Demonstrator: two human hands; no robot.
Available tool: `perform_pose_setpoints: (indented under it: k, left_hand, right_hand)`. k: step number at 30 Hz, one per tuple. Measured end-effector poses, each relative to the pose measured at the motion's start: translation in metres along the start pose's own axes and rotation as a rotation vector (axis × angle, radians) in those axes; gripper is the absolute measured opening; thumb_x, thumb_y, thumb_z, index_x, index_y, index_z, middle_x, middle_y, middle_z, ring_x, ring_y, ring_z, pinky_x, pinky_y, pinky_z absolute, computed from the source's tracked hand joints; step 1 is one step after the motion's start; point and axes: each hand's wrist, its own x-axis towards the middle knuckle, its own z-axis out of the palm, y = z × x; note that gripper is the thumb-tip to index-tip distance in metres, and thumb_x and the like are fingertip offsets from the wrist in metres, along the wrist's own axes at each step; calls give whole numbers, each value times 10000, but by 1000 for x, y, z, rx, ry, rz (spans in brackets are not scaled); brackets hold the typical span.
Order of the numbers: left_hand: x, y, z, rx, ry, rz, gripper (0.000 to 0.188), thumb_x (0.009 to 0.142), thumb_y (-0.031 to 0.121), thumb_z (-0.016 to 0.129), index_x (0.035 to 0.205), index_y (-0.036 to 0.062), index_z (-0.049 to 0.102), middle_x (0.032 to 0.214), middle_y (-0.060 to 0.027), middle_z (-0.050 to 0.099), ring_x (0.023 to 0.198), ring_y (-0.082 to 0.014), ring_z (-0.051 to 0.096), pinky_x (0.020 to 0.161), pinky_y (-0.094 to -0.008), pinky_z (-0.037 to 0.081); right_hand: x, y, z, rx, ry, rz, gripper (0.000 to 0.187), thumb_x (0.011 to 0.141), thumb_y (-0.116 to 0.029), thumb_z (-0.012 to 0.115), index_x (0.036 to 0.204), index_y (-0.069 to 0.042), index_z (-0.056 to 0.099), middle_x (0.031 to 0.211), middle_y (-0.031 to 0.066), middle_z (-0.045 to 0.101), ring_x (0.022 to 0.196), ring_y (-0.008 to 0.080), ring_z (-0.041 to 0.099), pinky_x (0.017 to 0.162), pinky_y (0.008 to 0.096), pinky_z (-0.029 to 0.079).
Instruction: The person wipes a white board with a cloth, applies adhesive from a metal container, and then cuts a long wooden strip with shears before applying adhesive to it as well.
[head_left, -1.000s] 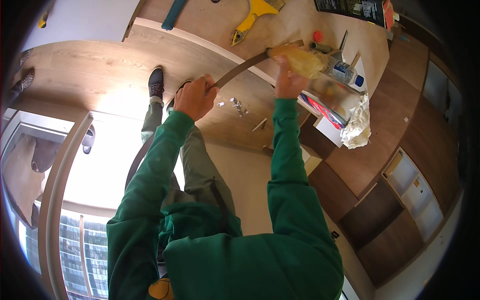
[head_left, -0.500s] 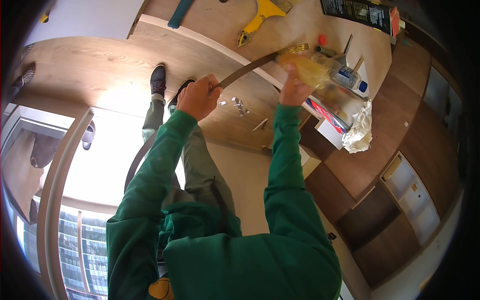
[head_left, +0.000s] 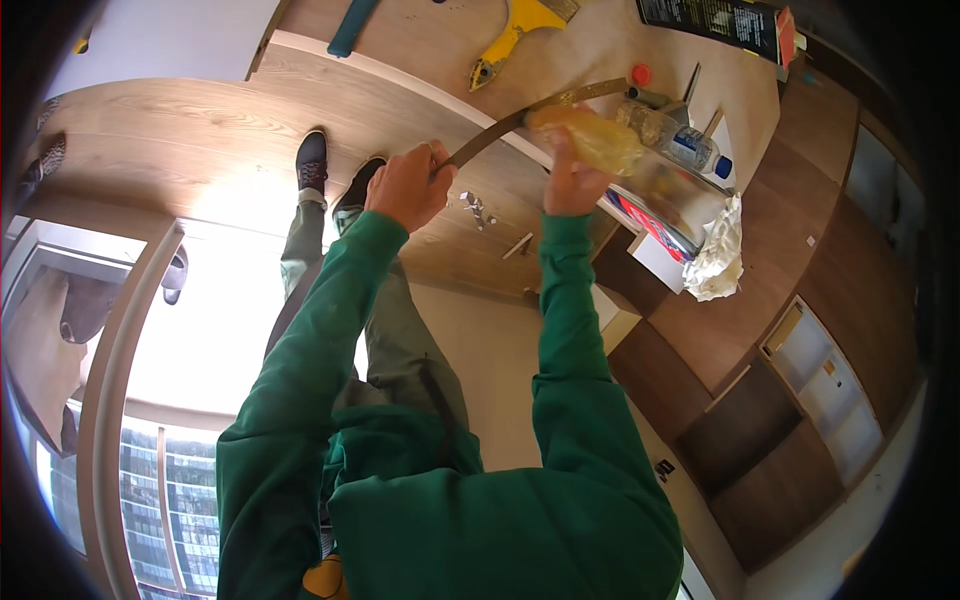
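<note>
A long, thin brown strip (head_left: 487, 140), like edge banding, is pinched in my left hand (head_left: 410, 188). It curves away to the right, and its far end rests over the workbench top. Part of its far stretch shows a yellowish, glistening smear. My right hand (head_left: 575, 186) is wrapped round a clear soft plastic bottle (head_left: 598, 140) with yellow contents, tilted with its narrow end to the left, at the strip. Motion blurs the bottle, so whether its tip touches the strip is hard to tell.
On the wooden worktop (head_left: 420, 50) lie a yellow-handled scraper (head_left: 507, 45), a teal-handled tool (head_left: 352, 28), a red cap (head_left: 641, 75), a blue-capped water bottle (head_left: 690, 150), a black box (head_left: 710, 25) and crumpled paper (head_left: 716, 255). Small scraps (head_left: 477, 210) litter the floor beside my shoes.
My right hand has moved a little left along the strip with the bottle. The left hand has shifted slightly right, and the strip's far end reaches farther right.
</note>
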Motion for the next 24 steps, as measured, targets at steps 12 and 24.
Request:
perform_pose_setpoints:
  k: [12,24]
  left_hand:
    - [11,6,4,-25,-58,-67,216,898,310,622,950,102,646,804,-119,705,823,-355,673,770,-455,502]
    - [14,-1,8,-43,-4,-27,212,900,251,648,915,42,619,671,-92,598,640,-258,593,642,-390,453]
  right_hand:
    - [12,5,-4,-134,-77,-149,353,867,-9,692,1193,49,570,1166,139,652,1014,191,644,909,317,516]
    - [5,16,-7,-118,-55,-96,399,878,4,690,1239,54,526,1258,153,618,1094,196,618,957,328,504]
